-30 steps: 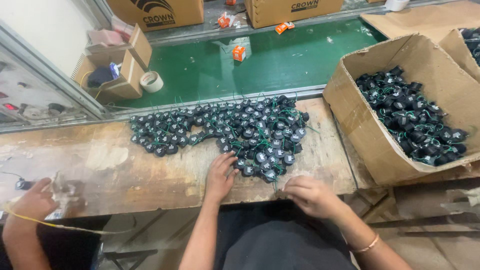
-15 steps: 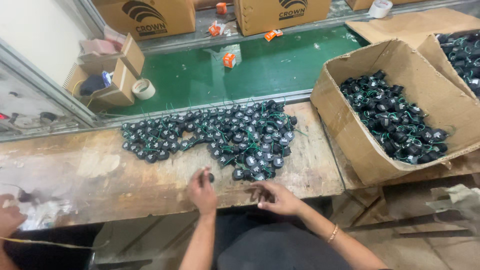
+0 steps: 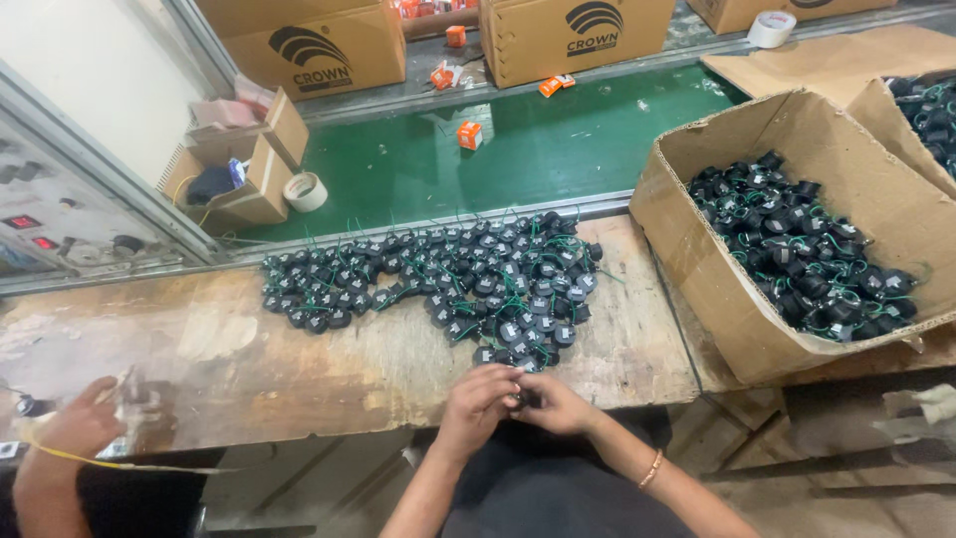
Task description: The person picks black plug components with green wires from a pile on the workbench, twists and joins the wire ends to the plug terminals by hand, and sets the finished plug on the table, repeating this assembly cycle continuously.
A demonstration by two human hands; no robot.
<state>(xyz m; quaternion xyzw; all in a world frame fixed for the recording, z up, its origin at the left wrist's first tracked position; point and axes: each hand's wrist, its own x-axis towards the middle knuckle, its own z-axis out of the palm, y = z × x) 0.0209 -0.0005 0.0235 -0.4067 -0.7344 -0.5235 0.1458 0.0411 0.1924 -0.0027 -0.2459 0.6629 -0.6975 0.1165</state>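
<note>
Where both hands meet | left hand (image 3: 476,399), right hand (image 3: 558,403) pinch small black part (image 3: 525,399), mostly hidden | pile (image 3: 448,274) beyond

Both hands meet at the bench (image 3: 299,359) edge: left hand (image 3: 478,403) and right hand (image 3: 558,403) pinch one small black part (image 3: 525,399) between them, just below the pile of black parts (image 3: 448,279); cardboard box (image 3: 697,259) sits right.

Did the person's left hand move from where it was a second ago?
Yes. The left hand slid back off the worn wooden workbench, away from the pile of small black parts with green wires, and now meets the right hand at the bench's near edge.
</note>
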